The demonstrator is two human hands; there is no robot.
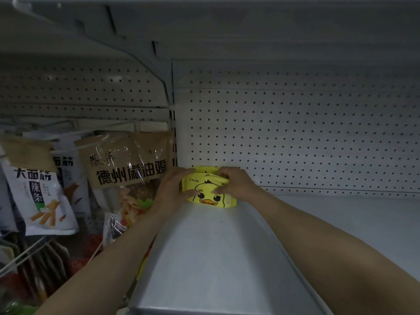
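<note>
Nearest the camera, two bare forearms reach forward over the front edge of a grey metal shelf (pixel 216 258). Its left edge runs diagonally up towards the back corner, and the surface to the right of the arms lies open all the way to the right border.

At the back left corner of this shelf, the left hand (pixel 172 189) wraps round the left end of the yellow duck packs (pixel 209 197), fingers curled over the top. The right hand (pixel 234 183) grips the right end, thumb on the printed front and fingers curled over the top. At least two packs are stacked together, the front one showing a cartoon duck face; a sure count is hidden by the hands. The packs rest on the shelf, just in front of the white pegboard back panel (pixel 295 133) and close beside the slotted upright (pixel 173 133).

Left of the upright, past the shelf edge, one brown snack bag (pixel 127 164) hangs close beside the left hand, and two white snack bags (pixel 38 196) hang further left. The underside of the upper shelf (pixel 227 30) spans the top.
</note>
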